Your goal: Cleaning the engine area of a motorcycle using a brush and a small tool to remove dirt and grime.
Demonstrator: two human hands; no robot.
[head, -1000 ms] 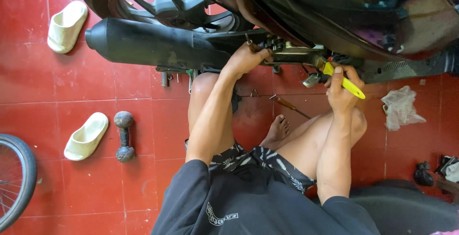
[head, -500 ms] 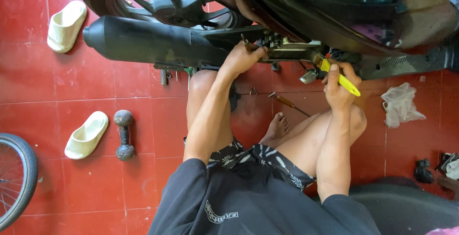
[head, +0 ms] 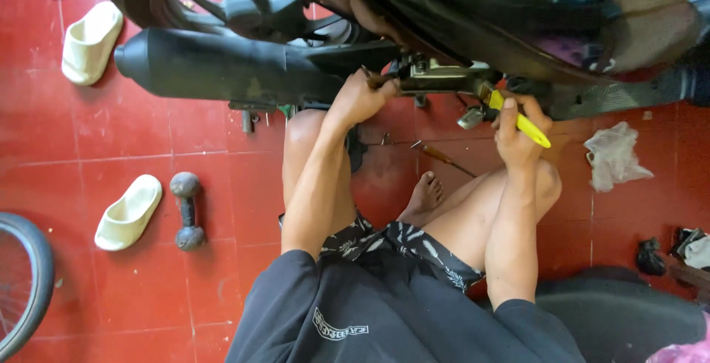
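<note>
Red floor tiles, glossy and grout-lined, are spread under everything. At the far left a bicycle tyre is cut off by the frame; two pale rubbery clogs and a small dark dumbbell are laid near it. Above them a matt black, tube-shaped muffler is slung below the spoked wheel of a motorbike. The left hand is closed around a dark metal part at the bracket just past the muffler's end; what exactly is gripped cannot be told, as the fingers hide it. A slim screwdriver is left on the tiles between the legs. The right hand is wrapped shut on a yellow-handled tool, its tip set at the same bracket. A fastener there is judged to be worked on, one hand bracing while the other turns; a firm counter-hold and a square seating of the tip would be called for next. A crumpled white rag is lying at the right.
</note>
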